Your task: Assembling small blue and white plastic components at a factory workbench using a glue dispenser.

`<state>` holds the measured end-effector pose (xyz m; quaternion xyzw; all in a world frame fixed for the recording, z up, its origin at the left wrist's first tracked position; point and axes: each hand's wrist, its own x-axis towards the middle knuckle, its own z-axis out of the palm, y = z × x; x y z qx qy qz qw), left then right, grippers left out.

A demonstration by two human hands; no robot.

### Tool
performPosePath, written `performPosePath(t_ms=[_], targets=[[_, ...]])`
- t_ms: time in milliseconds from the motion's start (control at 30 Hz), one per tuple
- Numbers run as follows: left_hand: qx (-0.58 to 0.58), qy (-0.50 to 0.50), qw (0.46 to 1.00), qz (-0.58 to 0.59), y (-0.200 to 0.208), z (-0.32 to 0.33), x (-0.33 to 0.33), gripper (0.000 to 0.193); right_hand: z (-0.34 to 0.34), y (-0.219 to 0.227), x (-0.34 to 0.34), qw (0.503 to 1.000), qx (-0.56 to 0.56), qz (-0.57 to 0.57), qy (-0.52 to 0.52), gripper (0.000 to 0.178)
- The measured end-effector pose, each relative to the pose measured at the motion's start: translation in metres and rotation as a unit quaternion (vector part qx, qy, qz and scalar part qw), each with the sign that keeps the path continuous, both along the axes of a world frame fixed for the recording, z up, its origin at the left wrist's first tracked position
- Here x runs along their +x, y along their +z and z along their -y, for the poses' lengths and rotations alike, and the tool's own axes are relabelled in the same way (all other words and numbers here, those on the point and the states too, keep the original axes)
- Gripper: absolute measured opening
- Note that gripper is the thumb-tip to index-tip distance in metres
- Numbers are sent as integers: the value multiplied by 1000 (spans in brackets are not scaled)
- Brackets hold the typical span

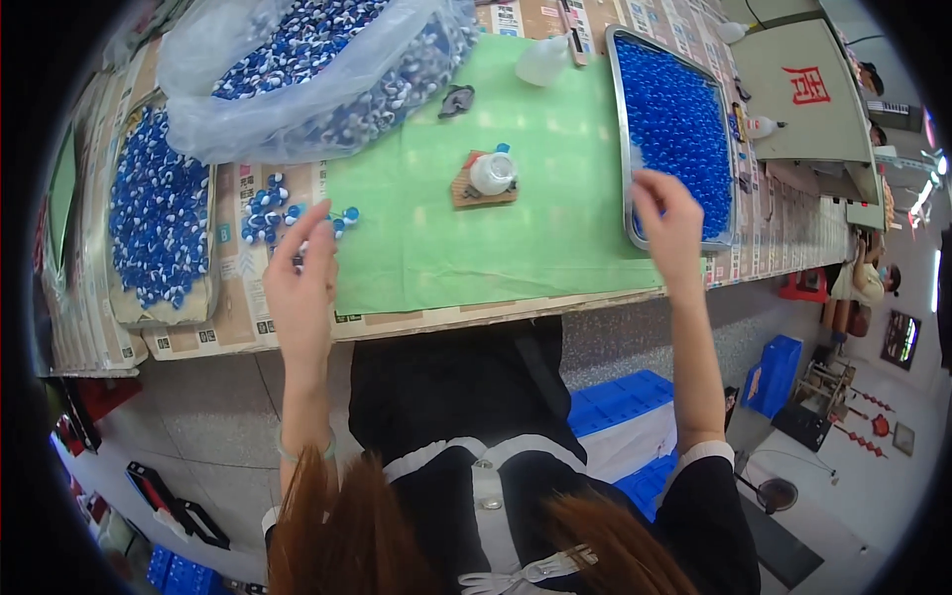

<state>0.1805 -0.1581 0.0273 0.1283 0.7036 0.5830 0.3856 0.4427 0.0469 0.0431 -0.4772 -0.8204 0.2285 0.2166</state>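
Observation:
My left hand (300,278) hovers by a loose cluster of blue-and-white beads (266,213) at the left edge of the green sheet. Its thumb and fingers are drawn together; whatever is between them is too small to tell. Over the near left rim of a metal tray (622,109) of clear blue beads (674,124) is my right hand (671,223), thumb and forefinger pinched, contents unclear. Between the hands, a small clear round container (493,174) rests on a cardboard piece (462,188), with a small blue piece (503,149) at its far side.
A large plastic bag (288,139) of blue-and-white beads stands at the far left. Left of it lies a tray (164,315) of similar beads. A white squeeze bottle (543,61) and a crumpled dark scrap (457,100) lie on the green sheet (565,238). A beige box (803,89) stands far right.

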Motion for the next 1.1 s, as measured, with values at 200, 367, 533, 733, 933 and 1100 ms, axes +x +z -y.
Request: performPosePath(t_ms=[200, 367, 533, 733, 933, 1100], targets=[[140, -27, 869, 475, 6, -6, 20, 35, -47, -13, 13, 973, 105, 205, 10, 12], [163, -52, 808, 564, -10, -14, 43, 30, -51, -16, 11, 951, 155, 264, 45, 11], [172, -89, 784, 590, 1, -22, 44, 34, -45, -15, 12, 971, 185, 146, 30, 11], [158, -87, 847, 500, -1, -22, 46, 29, 5, 8, -16, 862, -394, -319, -11, 16], [158, -104, 872, 451, 3, -21, 44, 25, 33, 15, -30, 690, -577, -438, 13, 20], [131, -64, 904, 402, -2, -19, 47, 21, 42, 16, -37, 649, -606, -459, 28, 19]])
